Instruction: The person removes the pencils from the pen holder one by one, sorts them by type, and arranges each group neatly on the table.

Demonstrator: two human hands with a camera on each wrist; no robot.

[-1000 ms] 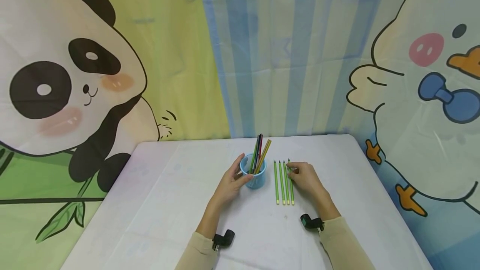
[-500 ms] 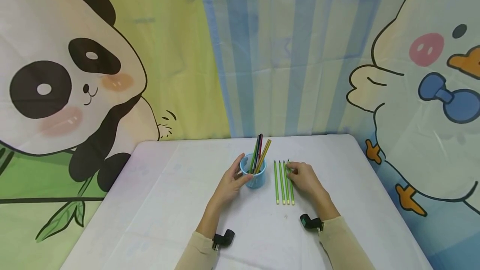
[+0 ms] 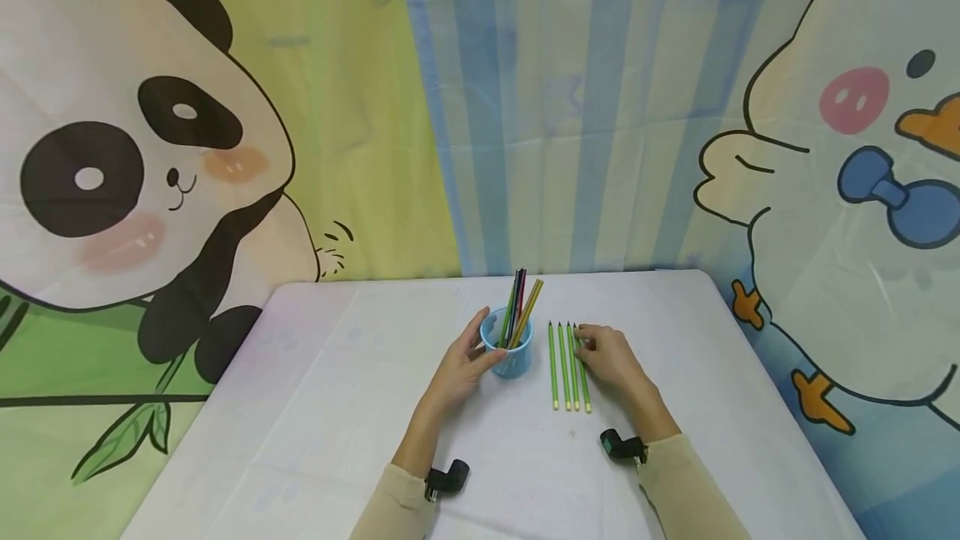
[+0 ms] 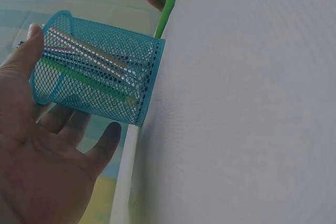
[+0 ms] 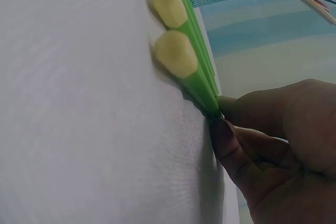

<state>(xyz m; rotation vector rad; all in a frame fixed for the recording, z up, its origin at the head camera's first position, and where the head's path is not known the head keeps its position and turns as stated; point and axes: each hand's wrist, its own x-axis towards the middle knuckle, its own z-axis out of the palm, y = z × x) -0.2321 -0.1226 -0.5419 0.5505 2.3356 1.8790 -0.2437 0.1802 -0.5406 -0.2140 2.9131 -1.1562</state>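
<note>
My left hand (image 3: 459, 365) holds a light blue mesh pencil cup (image 3: 513, 367) upright, thumb at the near rim and fingers along its left side. Inside the cup lean several pencils (image 3: 528, 313), green, dark, red and yellowish. To the right, several green pencils (image 3: 563, 365) lie side by side on the table, dark tips away from me and pale ends towards me. My right hand (image 3: 611, 357) pinches the rightmost green pencil (image 5: 195, 85) between thumb and finger near its tip half. That pencil lies slightly slanted, its pale end angled right.
A white-covered table (image 3: 315, 407) carries everything. Behind it hangs a curtain (image 3: 540, 148) printed with a panda and a white bird. Black wrist cameras (image 3: 448, 477) sit on both wrists below the cup and pencils.
The rightmost green pencil has slid slightly towards me, its tip shifting left and its pale end right. My left hand and the cup have stayed in place.
</note>
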